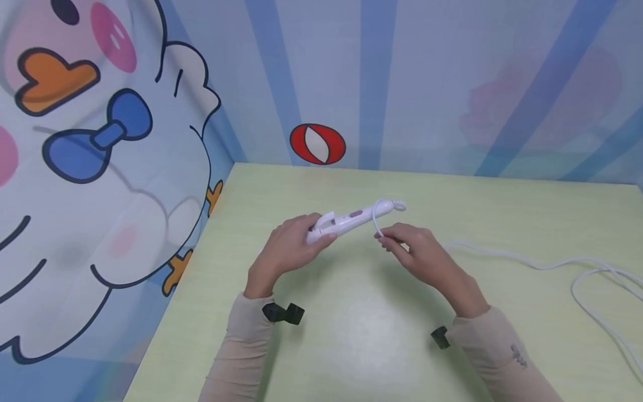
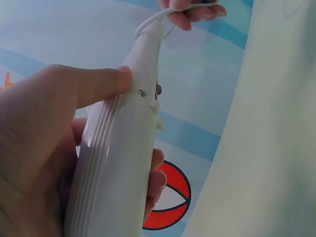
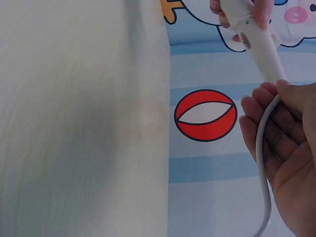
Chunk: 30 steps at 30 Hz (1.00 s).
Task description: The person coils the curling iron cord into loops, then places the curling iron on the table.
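Observation:
A white curling iron (image 1: 346,222) with a purple button and a raised clamp lever is held up over the table, tilted with its cord end to the right. My left hand (image 1: 288,245) grips it around its thicker, ribbed part (image 2: 118,168), thumb along the top in the left wrist view. Its far left end is mostly hidden by that hand. My right hand (image 1: 424,257) pinches the white cord (image 3: 261,158) between thumb and fingers, close to the handle's end. A length of this cord loops over the handle there.
The rest of the cord (image 1: 542,267) trails across the pale table (image 1: 351,346) to the right edge, with a bend in it. A blue striped wall (image 1: 427,84) stands behind the table, and a cartoon-printed wall (image 1: 150,234) borders the left side.

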Tool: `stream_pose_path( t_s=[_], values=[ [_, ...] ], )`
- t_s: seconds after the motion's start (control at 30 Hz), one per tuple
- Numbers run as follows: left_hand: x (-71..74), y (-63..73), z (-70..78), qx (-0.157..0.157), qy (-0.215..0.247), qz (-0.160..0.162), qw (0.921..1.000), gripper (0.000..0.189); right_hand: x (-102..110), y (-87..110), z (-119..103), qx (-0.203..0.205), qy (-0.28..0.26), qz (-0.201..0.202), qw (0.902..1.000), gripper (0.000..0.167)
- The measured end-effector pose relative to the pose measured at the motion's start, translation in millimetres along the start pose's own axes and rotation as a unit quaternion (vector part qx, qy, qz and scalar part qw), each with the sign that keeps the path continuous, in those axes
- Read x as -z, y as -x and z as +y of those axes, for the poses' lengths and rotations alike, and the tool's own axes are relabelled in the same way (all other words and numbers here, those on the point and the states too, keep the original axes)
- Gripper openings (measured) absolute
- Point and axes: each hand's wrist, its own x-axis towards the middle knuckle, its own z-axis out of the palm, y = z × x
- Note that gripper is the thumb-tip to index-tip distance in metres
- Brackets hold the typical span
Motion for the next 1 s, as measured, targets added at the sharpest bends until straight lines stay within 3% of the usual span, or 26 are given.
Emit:
stream_pose_path(
  t_s=[0.27,0.47,0.6,0.73,0.87,1.0],
  values=[
    [5.3,3.2,4.7,-0.007,0.023,-0.010,0.9997,0.035,-2,2.2,10,0.067,0.023,0.008,0.9975,0.019],
    [13.4,6.4,7.9,-0.041,0.058,-0.036,0.9968,0.028,3,2.9,18,0.111,0.038,0.033,0.9925,0.018],
    [17.8,9.0,6.8,-0.066,0.085,-0.048,0.9930,0.022,8,4.0,19,0.108,0.044,0.034,0.9926,0.025],
    [20.4,10.9,4.9,-0.082,0.095,-0.056,0.9905,0.020,12,4.1,16,0.068,0.033,0.025,0.9968,0.014],
    [22.1,12.6,4.6,-0.094,0.097,-0.068,0.9885,0.020,16,3.5,14,0.034,0.025,0.013,0.9990,0.019],
    [24.0,15.1,7.1,-0.105,0.099,-0.090,0.9854,0.021,21,0.9,16,0.061,0.016,-0.007,0.9980,0.032]
  ],
)
